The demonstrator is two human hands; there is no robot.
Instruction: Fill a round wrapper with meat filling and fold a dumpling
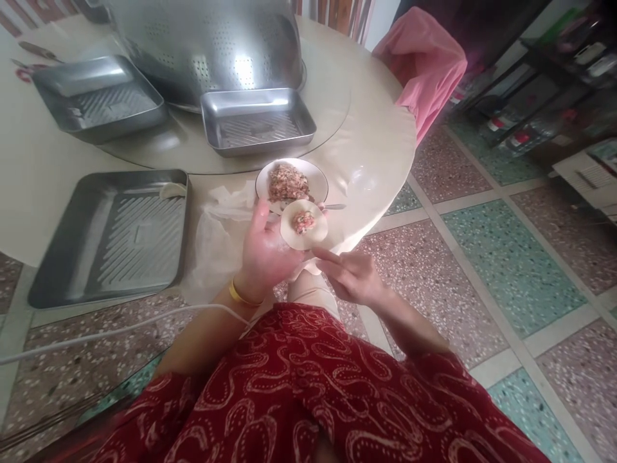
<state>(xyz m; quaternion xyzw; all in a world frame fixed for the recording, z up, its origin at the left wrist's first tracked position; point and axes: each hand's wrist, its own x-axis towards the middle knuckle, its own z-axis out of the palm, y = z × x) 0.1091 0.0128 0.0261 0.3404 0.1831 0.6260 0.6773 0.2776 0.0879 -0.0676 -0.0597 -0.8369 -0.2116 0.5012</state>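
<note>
Red patterned cloth fills the near edge of the view and hides the lap and both forearms' lower parts. Above it the left hand [264, 247] lies palm up, its grip open and flat, bearing a round dumpling wrapper [304, 224] with a dab of filling on the fingers. The right hand [353, 276] hovers just beside it, fingers loosely open, holding nothing; whether a fingertip touches the wrapper's edge cannot be told. Beyond, on the round cream bench [371, 161], a white plate [315, 175] of minced filling sits with a spoon handle [335, 206] poking out, its bowl hidden. Steel trays [110, 238] stand left and farther back, below a perforated steel basin [207, 45] cut off at the top. Pink cloth [424, 64] drapes something at the far right; speckled terrazzo floor [506, 257] spreads beyond.
</note>
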